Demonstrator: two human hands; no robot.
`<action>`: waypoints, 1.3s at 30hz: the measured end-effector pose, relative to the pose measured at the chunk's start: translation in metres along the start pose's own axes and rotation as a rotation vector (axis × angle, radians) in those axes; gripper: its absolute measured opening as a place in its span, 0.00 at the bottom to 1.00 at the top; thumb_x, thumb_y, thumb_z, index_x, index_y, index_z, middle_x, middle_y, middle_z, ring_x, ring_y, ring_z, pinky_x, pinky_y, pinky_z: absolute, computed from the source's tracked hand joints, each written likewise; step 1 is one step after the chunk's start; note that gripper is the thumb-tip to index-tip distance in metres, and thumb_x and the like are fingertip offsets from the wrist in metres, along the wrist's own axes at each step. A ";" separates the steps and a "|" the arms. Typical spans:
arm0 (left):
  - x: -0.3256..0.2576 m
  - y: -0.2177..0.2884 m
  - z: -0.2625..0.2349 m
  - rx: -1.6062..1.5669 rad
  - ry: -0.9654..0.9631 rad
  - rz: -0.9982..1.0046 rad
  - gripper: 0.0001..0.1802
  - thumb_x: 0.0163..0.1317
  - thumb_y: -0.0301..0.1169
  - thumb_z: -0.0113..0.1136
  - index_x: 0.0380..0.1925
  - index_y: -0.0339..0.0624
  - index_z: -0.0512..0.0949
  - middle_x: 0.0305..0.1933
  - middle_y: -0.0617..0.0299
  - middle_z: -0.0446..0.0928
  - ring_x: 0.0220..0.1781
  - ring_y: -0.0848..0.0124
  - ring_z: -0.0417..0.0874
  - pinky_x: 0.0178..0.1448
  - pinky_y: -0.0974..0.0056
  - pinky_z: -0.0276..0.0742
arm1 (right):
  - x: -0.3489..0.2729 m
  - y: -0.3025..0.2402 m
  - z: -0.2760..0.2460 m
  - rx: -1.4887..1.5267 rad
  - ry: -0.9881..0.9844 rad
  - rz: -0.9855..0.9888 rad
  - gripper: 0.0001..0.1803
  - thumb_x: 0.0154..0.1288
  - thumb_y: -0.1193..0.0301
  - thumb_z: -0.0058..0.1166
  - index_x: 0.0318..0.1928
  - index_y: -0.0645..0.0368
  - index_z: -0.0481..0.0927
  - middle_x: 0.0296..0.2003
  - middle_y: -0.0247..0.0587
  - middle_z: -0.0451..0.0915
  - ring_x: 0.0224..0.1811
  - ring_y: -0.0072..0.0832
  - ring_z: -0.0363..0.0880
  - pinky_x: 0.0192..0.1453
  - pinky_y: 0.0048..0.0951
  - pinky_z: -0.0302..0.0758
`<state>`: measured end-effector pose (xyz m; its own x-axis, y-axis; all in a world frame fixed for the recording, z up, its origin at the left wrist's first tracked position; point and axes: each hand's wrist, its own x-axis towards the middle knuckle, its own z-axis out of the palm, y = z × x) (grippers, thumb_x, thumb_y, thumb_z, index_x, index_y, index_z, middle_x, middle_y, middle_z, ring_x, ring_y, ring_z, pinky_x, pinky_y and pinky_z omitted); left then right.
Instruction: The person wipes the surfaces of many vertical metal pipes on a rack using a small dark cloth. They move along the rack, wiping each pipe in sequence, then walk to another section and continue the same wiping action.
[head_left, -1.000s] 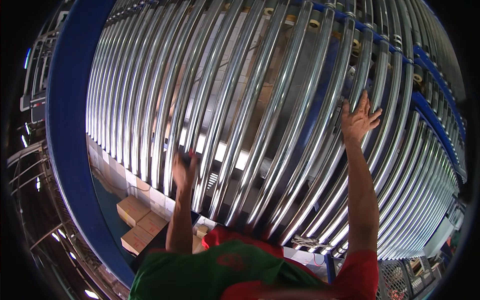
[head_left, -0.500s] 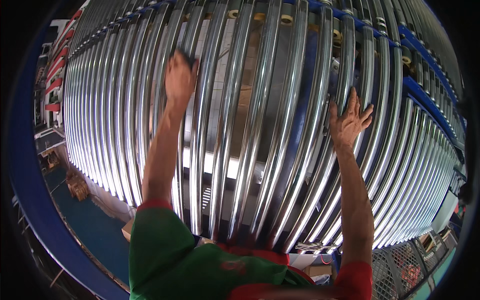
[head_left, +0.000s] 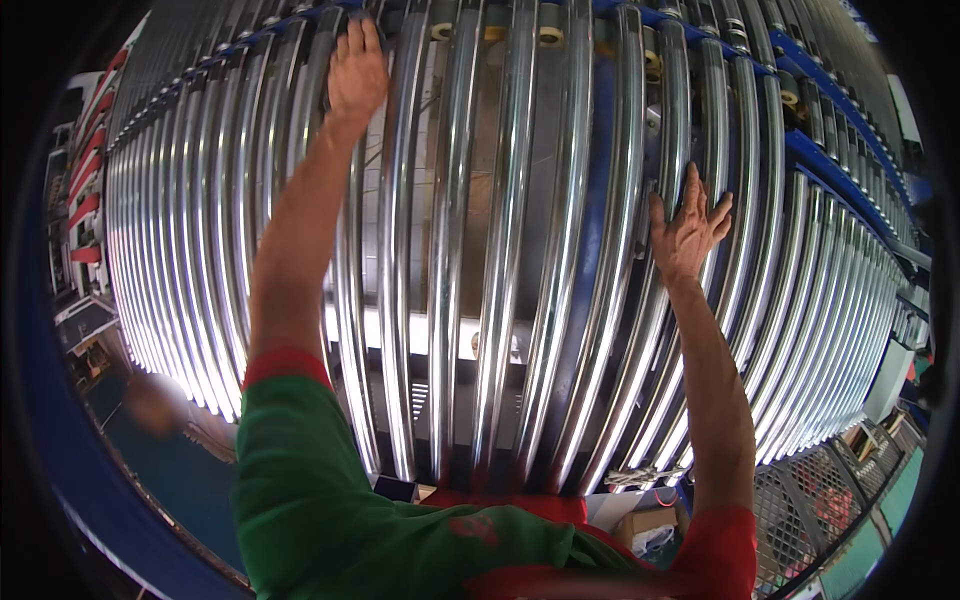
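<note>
A wide row of shiny metal rollers (head_left: 505,240) runs away from me. At the far end of one roller, left of the middle, my left hand (head_left: 357,82) is stretched out, fingers pressed together and bent over the metal. A dark, cloth-like thing (head_left: 357,14) shows in small part at its fingertips; the rest is hidden under the hand. My right hand (head_left: 690,232) lies flat on the rollers at the right, fingers spread, holding nothing.
Blue frame beams (head_left: 835,180) cross the far right rollers. Red curved parts (head_left: 86,212) line the left side. A black mesh panel (head_left: 800,515) and an open cardboard box (head_left: 645,522) are at the lower right. Blue floor (head_left: 170,475) shows at the lower left.
My left hand has slid away from me along the roller toward its far end, the dark thing with it. My right hand stays resting on the rollers; the view has shifted slightly.
</note>
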<state>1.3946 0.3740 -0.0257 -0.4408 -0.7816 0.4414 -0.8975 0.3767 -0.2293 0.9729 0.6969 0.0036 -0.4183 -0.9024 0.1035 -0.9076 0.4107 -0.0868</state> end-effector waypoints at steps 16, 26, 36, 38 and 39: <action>-0.393 0.031 -0.266 -0.164 0.018 -0.877 0.29 0.82 0.38 0.41 0.74 0.29 0.63 0.77 0.34 0.63 0.78 0.39 0.65 0.79 0.36 0.60 | 0.001 -0.002 -0.005 0.054 -0.056 0.017 0.46 0.73 0.45 0.54 0.83 0.42 0.51 0.73 0.46 0.69 0.83 0.66 0.37 0.81 0.73 0.32; -0.106 -0.071 -0.048 -0.034 -0.094 -0.149 0.35 0.79 0.48 0.49 0.71 0.28 0.66 0.72 0.39 0.71 0.73 0.43 0.72 0.78 0.47 0.65 | -0.001 -0.002 0.000 0.019 0.027 -0.019 0.44 0.72 0.47 0.57 0.81 0.44 0.57 0.71 0.47 0.72 0.82 0.66 0.41 0.81 0.73 0.34; 0.066 -0.077 0.037 -0.121 -0.285 -0.314 0.36 0.75 0.44 0.53 0.74 0.30 0.64 0.75 0.36 0.66 0.75 0.44 0.70 0.75 0.49 0.71 | 0.000 -0.001 0.000 -0.015 -0.024 0.014 0.44 0.72 0.44 0.54 0.82 0.42 0.56 0.71 0.47 0.72 0.83 0.66 0.38 0.82 0.71 0.34; 0.031 -0.073 0.014 -0.150 -0.310 -0.338 0.35 0.75 0.44 0.54 0.74 0.31 0.65 0.75 0.37 0.66 0.74 0.45 0.71 0.74 0.50 0.72 | 0.001 -0.001 0.000 -0.011 -0.007 0.002 0.45 0.72 0.45 0.57 0.82 0.42 0.56 0.72 0.47 0.72 0.83 0.66 0.39 0.82 0.71 0.33; 0.004 -0.071 -0.003 -0.125 -0.294 -0.285 0.35 0.75 0.45 0.55 0.72 0.29 0.64 0.72 0.36 0.69 0.69 0.44 0.75 0.71 0.48 0.74 | 0.000 -0.001 0.000 -0.008 -0.024 0.005 0.45 0.72 0.45 0.57 0.82 0.42 0.56 0.72 0.47 0.72 0.83 0.65 0.39 0.82 0.71 0.33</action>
<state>1.4563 0.3463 -0.0050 -0.1691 -0.9649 0.2011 -0.9855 0.1688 -0.0188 0.9733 0.6963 0.0036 -0.4217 -0.9033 0.0793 -0.9059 0.4160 -0.0789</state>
